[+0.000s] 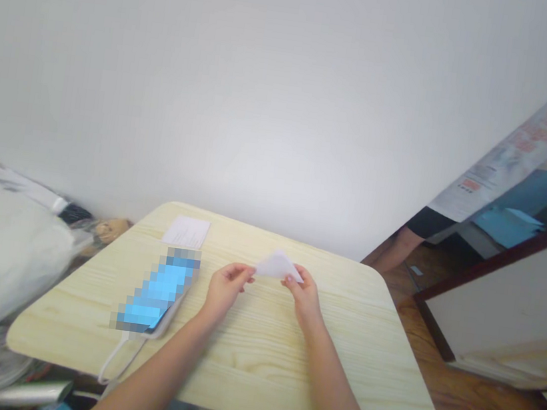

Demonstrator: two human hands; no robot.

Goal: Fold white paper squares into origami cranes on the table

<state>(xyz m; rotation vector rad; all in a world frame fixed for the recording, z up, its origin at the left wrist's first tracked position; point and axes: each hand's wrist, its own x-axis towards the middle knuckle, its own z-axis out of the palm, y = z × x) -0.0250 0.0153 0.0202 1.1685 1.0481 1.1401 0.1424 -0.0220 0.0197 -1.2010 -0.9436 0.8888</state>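
Observation:
A white piece of paper (275, 265), folded to a triangle with its point away from me, is held over the middle of the table. My left hand (229, 288) pinches its left corner between thumb and fingers. At the right corner my right hand (302, 295) grips it, thumb on top and fingers behind. Both forearms reach in from the near edge of the wooden table (253, 357).
Left of my hands lies a phone (158, 294) with a blurred bright screen, a white cable (115, 355) running off the near edge. Behind it is a flat white sheet (187, 231). A wall (287, 99) stands behind the table. A person's leg (401, 247) shows at a doorway, right.

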